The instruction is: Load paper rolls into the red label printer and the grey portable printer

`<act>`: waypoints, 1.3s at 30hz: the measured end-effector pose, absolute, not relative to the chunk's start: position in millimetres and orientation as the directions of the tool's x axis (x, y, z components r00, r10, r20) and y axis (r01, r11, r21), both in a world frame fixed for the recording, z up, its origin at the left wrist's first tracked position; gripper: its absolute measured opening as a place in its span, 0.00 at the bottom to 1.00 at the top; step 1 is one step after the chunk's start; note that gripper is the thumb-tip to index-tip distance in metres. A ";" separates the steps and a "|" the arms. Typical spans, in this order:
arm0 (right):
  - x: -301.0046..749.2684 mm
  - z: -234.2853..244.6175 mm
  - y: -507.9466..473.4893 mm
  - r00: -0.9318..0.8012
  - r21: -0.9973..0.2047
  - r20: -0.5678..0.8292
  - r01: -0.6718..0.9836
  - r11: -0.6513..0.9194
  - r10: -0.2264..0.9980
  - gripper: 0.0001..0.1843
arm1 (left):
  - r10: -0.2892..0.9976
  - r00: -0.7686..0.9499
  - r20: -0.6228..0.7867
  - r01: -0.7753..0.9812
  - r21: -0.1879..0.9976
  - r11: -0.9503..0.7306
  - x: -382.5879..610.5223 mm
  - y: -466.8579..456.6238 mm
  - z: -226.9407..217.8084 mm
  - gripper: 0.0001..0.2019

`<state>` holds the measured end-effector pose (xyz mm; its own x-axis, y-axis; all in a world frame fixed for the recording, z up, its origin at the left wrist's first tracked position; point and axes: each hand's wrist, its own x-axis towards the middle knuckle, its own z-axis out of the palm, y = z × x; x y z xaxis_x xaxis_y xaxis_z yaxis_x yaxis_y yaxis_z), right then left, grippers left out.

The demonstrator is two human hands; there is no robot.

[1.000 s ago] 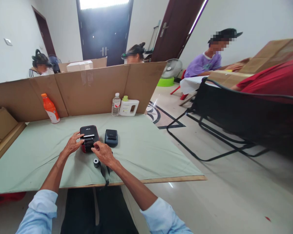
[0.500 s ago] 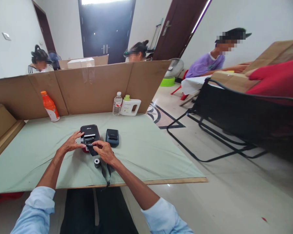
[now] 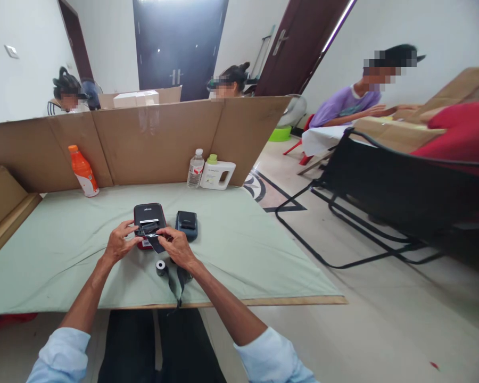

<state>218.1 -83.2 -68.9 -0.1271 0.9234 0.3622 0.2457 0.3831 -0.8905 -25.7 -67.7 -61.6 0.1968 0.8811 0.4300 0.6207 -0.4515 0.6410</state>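
A black and red label printer lies on the pale green cloth in front of me, its upper lid marked with small lettering. My left hand is at the printer's left edge, with thumb and forefinger spread apart and their tips against it. The fingers of my right hand are closed on a thin black ribbon that hangs over the printer's front. Below them stands a small dark roll with a white core, and a loose dark strip runs over the table edge.
A smaller dark blue device sits right of the printer. Along the cardboard screen stand an orange bottle, a water bottle and a white jug. A cardboard box lies left. People sit beyond; a black folding chair is right.
The ribbon in my right hand has been drawn slightly to the right, showing more of the printer's red front and white label. My left hand stays at the printer's left edge. The view shifted slightly.
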 end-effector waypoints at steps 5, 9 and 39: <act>217.8 -68.6 -84.0 -0.138 -0.896 0.357 0.231 0.380 0.924 0.14 | 0.836 0.168 0.523 0.647 0.582 -0.494 -20.7 -76.3 -69.2 0.15; 217.4 -68.7 -84.2 -0.129 -0.901 0.348 0.226 0.369 0.928 0.14 | 0.841 0.187 0.508 0.661 0.568 -0.490 -20.3 -74.1 -69.9 0.14; 212.2 -74.0 -86.0 -0.130 -0.918 0.327 0.191 0.347 0.936 0.14 | 0.868 0.280 0.410 0.748 0.473 -0.465 -24.6 -54.7 -35.6 0.12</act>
